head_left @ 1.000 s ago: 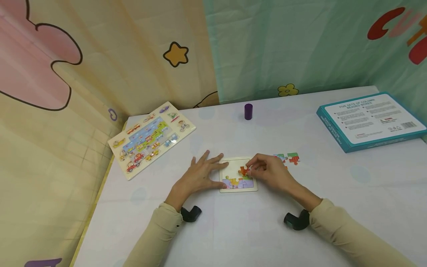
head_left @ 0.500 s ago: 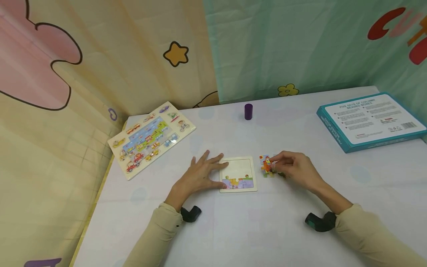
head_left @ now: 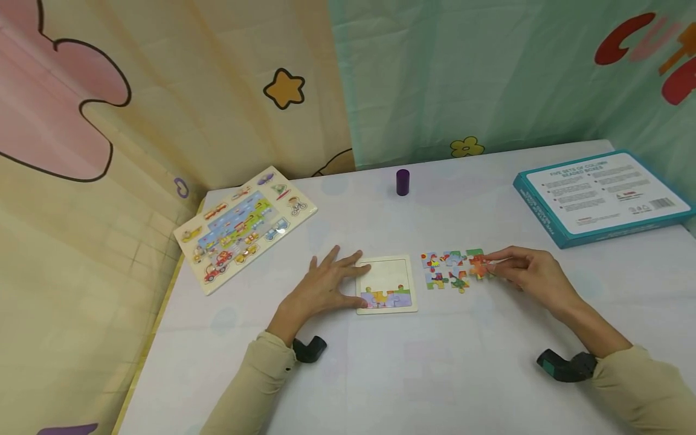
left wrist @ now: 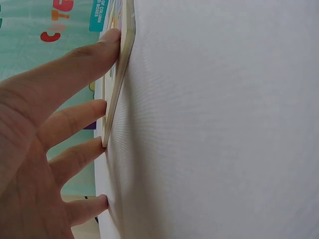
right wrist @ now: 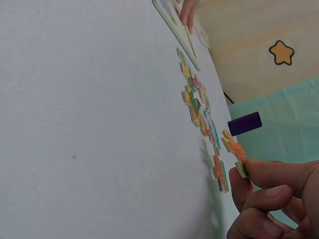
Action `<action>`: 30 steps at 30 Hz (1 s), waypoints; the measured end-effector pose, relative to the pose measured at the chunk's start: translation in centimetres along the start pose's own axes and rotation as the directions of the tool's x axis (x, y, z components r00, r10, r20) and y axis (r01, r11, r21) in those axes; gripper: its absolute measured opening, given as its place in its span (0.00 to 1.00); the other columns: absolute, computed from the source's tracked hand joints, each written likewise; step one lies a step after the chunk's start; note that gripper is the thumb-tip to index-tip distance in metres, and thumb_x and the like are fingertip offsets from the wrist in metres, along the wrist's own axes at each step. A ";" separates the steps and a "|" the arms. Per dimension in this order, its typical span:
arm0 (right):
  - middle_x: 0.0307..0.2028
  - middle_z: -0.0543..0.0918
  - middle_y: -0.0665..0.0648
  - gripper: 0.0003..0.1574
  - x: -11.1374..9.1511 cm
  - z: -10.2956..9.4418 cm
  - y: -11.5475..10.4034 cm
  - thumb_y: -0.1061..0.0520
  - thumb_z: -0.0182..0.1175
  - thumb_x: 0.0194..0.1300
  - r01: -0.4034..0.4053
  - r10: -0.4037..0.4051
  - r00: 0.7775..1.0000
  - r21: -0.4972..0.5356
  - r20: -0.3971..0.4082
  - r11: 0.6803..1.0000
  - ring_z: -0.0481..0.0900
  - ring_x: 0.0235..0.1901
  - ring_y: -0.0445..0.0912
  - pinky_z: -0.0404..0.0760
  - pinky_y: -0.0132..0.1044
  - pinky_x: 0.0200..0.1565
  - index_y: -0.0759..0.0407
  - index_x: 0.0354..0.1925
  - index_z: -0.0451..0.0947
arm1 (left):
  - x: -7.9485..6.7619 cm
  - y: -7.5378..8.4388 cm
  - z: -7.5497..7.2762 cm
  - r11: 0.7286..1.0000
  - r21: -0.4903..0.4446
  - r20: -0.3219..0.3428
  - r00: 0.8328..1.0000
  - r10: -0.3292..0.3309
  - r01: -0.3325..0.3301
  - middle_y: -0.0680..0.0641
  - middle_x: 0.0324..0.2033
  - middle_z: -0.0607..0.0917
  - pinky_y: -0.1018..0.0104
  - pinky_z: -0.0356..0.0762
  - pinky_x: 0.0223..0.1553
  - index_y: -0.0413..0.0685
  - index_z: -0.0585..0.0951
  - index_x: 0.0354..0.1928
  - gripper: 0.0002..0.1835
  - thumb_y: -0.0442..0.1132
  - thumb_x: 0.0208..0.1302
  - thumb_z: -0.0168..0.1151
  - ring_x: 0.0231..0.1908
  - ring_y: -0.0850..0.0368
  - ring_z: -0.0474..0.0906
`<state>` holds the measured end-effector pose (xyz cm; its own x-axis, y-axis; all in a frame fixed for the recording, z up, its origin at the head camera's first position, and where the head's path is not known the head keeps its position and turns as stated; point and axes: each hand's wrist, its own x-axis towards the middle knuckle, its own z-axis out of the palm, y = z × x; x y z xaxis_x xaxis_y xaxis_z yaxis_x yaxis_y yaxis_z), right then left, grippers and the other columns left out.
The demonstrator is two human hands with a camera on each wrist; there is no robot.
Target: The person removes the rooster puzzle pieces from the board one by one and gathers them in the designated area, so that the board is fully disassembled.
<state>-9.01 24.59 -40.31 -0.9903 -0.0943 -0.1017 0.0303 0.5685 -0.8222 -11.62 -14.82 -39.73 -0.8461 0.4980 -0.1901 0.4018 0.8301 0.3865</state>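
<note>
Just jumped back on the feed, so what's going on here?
Someone seems to be partway through a small jigsaw. Their left hand is spread against the left edge of the tray. The right hand pinches an orange piece just right of the tray, over by the loose pieces. Fitted pieces fill the lower part of the tray, while its upper part is bare.

A white-covered table point(head_left: 413, 368) bears a slanted picture board point(head_left: 243, 225) at its far left; a purple cylinder point(head_left: 402, 182) stands upright near the far edge; a teal-edged box point(head_left: 609, 196) lies flat at the far right; a shallow puzzle frame point(head_left: 388, 273) lies around the middle, with loose puzzle pieces point(head_left: 435, 281) just to its right.
</note>
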 end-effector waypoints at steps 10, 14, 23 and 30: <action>0.23 0.78 0.55 0.19 -0.3 0.4 0.3 0.55 0.62 0.68 -0.051 0.051 0.998 -0.008 0.030 0.999 0.67 0.20 0.43 0.66 0.34 0.21 0.62 0.54 0.80 | -0.1 0.0 0.0 1.000 -0.007 -0.002 1.000 0.004 -0.004 0.56 0.73 0.61 0.27 0.39 0.65 0.65 0.73 0.68 0.42 0.63 0.49 0.73 0.75 0.41 0.41; 0.23 0.78 0.55 0.22 -0.3 0.5 0.3 0.51 0.64 0.67 -0.068 0.069 0.997 -0.036 0.029 0.997 0.67 0.22 0.43 0.65 0.34 0.22 0.61 0.54 0.81 | -0.1 0.0 0.0 1.000 -0.007 0.002 1.000 -0.002 0.002 0.57 0.73 0.60 0.27 0.38 0.66 0.65 0.73 0.68 0.42 0.63 0.49 0.73 0.75 0.41 0.40; 0.29 0.87 0.52 0.20 -0.2 1.2 -0.5 0.51 0.70 0.59 -0.026 0.014 0.998 -0.208 -0.057 0.978 0.79 0.37 0.48 0.73 0.33 0.32 0.63 0.45 0.83 | 0.0 -0.2 0.2 1.000 -0.028 -0.006 1.000 -0.002 0.002 0.57 0.73 0.60 0.28 0.37 0.66 0.65 0.73 0.68 0.42 0.62 0.49 0.74 0.76 0.42 0.40; 0.27 0.87 0.52 0.15 -0.1 1.5 -0.9 0.56 0.71 0.56 -0.010 -0.014 0.996 -0.272 -0.088 0.962 0.82 0.36 0.52 0.74 0.36 0.32 0.65 0.40 0.86 | 0.0 -0.1 0.2 1.000 -0.019 -0.008 1.000 -0.001 0.001 0.58 0.73 0.60 0.28 0.37 0.66 0.66 0.73 0.68 0.42 0.63 0.49 0.74 0.76 0.42 0.40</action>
<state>-8.76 22.88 -40.41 -0.9987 -0.0300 -0.0401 0.0024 0.7703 -0.6377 -11.65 -14.87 -39.94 -0.8490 0.4954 -0.1835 0.3947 0.8257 0.4031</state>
